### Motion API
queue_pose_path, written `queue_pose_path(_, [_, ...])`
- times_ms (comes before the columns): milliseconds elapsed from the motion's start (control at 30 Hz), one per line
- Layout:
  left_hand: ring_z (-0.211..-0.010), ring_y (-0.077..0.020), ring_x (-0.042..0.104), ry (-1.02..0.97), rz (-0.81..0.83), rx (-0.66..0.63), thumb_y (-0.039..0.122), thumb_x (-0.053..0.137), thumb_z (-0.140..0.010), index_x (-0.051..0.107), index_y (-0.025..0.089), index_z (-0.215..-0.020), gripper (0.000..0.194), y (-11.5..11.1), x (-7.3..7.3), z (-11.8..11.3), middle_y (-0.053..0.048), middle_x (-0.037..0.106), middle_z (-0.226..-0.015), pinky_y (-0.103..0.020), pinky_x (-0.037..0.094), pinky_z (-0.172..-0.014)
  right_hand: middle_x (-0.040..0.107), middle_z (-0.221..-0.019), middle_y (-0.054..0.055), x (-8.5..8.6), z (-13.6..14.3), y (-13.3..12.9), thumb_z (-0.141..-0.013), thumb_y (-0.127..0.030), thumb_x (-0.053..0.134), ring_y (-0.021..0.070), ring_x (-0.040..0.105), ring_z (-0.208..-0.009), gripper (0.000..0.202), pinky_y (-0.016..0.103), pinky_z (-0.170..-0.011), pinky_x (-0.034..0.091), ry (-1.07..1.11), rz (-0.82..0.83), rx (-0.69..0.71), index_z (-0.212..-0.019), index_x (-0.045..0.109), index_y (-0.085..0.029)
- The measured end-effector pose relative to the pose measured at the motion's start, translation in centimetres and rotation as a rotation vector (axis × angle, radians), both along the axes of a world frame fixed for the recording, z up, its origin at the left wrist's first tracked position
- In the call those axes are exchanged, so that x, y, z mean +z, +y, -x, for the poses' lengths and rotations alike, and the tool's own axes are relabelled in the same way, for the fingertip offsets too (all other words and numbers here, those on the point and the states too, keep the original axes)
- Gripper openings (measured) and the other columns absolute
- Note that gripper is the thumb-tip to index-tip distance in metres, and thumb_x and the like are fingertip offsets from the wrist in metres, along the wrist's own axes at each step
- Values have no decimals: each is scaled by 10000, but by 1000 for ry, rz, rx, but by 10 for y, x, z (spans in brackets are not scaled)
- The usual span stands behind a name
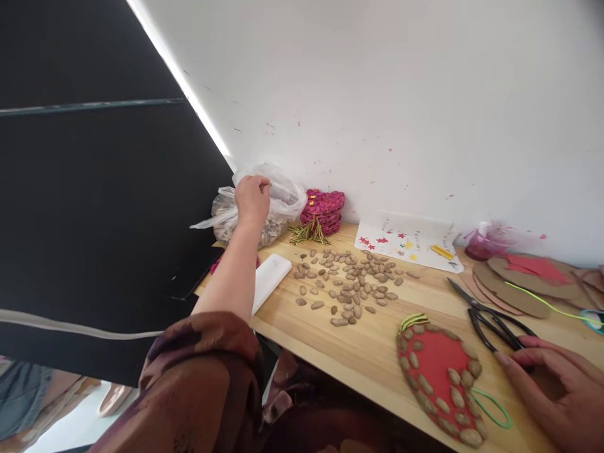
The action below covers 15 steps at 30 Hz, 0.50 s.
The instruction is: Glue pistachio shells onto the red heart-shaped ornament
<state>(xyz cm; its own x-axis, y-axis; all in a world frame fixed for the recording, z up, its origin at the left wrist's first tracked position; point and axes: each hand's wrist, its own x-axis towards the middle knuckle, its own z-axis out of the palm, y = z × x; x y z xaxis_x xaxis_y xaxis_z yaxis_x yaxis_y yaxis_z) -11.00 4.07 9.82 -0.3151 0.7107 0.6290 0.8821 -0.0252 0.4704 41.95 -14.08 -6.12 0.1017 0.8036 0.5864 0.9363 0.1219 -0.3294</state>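
Observation:
My left hand (252, 200) is over the clear plastic bag (285, 195) by the wall, fingers curled into a pinch. What is between them, if anything, is hidden. Pale nut-like pieces fill the bag. At the right edge, my right hand (559, 384) has thumb and fingers closed on a handle of the black scissors (491, 314), whose blades lie slightly apart. Left of it rests a red heart-shaped piece (441, 355) edged with peanuts, with a yellow-green cord tuft and a green loop. Loose peanuts (358, 286) are scattered across the wooden table.
A stack of magenta decorated pieces (325, 211) stands beside the bag. Behind the peanuts lies a white sheet with star stickers (401, 239). A cup of reddish paint (486, 242) and cardboard cut-outs (514, 286) are at right. A white slab (271, 283) lies near the table edge.

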Motion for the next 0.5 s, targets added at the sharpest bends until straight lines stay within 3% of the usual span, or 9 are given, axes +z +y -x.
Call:
queue_pose_path(100, [-973,-158,664,-44,48,-46,246,546,-969,674,86,-1132,261,17,-8,-6,-52,709,-1113,-343,466,-998,749,-955,67,6,3,-5,-765,-546,621,419,731,-874,157,634,-745,588,-34,70,52,-689,609,-409])
queue_pose_path(167, [-1005,-206,678,-66,40,-86,233,559,-965,678,114,-1140,243,13,-14,-16,-85,717,-1153,-380,480,-996,745,-986,94,13,9,-10,-801,-535,585,413,729,-899,198,623,-755,588,-46,99,44,-703,605,-365])
queue_pose_path(333, [-908,-185,694,-61,88,-367,279,635,-916,758,171,-1009,188,-32,-38,-67,-41,775,-1002,-333,533,-899,733,-975,121,22,23,-14,-852,-512,544,377,718,-973,251,557,-836,582,-89,62,40,-722,575,-299])
queue_pose_path(433, [-871,-195,715,27,336,-665,248,692,-857,785,199,-897,112,-59,-59,-99,-26,792,-932,-318,542,-844,726,-1008,131,21,24,-15,-861,-497,556,363,710,-970,246,537,-841,573,-90,69,35,-761,591,-274])
queue_pose_path(500, [-897,-215,716,132,426,-730,187,685,-839,785,193,-862,103,-67,-71,-116,-41,794,-929,-335,535,-870,724,-1015,132,20,23,-15,-863,-480,569,352,704,-982,234,523,-859,563,-83,70,37,-773,593,-266])
